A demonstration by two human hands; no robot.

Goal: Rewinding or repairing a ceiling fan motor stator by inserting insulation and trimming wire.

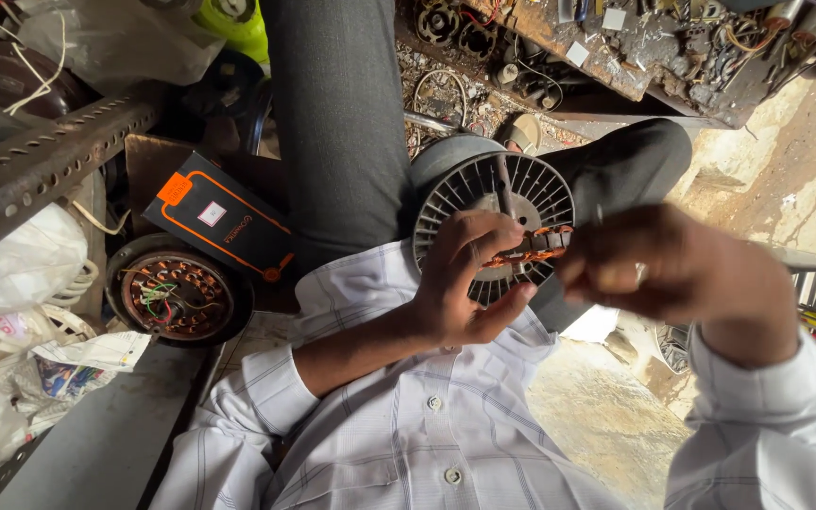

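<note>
Gripping from the left, left hand [465,283] clasps a round grey slotted metal motor core [493,222] with copper windings, resting on the lap.
Right hand [677,269], blurred, pinches something thin; cluttered workbench [635,66], dusty concrete floor [786,179].

Slotted fan motor housing [493,222] rests on lap, centre. Left hand [465,283] on its near face; right hand [658,264] just right. Wound stator [178,296] far left, flat box [219,222] behind it.

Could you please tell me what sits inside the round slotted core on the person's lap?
Copper windings show in the core by the left hand. That hand covers the centre, so what lies there is hidden.
</note>
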